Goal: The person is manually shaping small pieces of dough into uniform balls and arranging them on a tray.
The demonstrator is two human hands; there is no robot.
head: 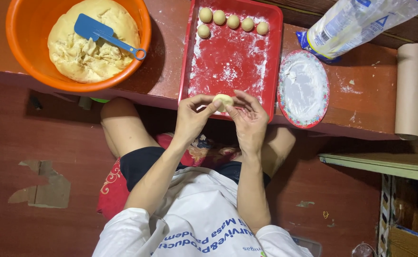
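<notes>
Nearest: white shirt [197, 223] with dark lettering, bare knees spread over red floor. Above that, left hand [193, 116] and right hand [249, 119] raised together at near edge of red tray [275, 57], fingertips of both pinched on one small pale dough piece [223, 101], held between them just over tray's near rim. Both hands clamped on it, thumbs and forefingers meeting around the lump.

Inside tray, dusted white with flour: six dough balls [233, 21] at far end, five in a row, one just nearer at left. Left of tray, orange bowl [26, 57] full of pale dough mass [92, 45], blue scraper [102, 32] lying on top, handle toward right rim. Right of tray, touching or nearly so, round plate [303, 88] with patterned border, coated in flour. Farther right, clear flour bag [356, 24] lying tilted, and brown paper roll [411, 90] at right end of low red bench [361, 114].
</notes>
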